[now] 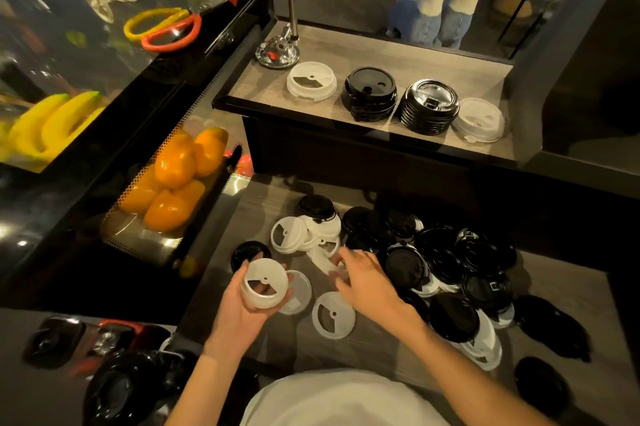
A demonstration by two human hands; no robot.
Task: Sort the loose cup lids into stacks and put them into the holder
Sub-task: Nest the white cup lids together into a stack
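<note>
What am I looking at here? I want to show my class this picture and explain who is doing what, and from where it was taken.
One camera, worn on a person's head, looks down at their bare hands; there is no machine. The left hand holds a small stack of white lids. The right hand reaches into the loose pile of black and white lids on the lower counter; its grip is blurred. On the raised shelf stand four sorted stacks: white, black, black, white.
</note>
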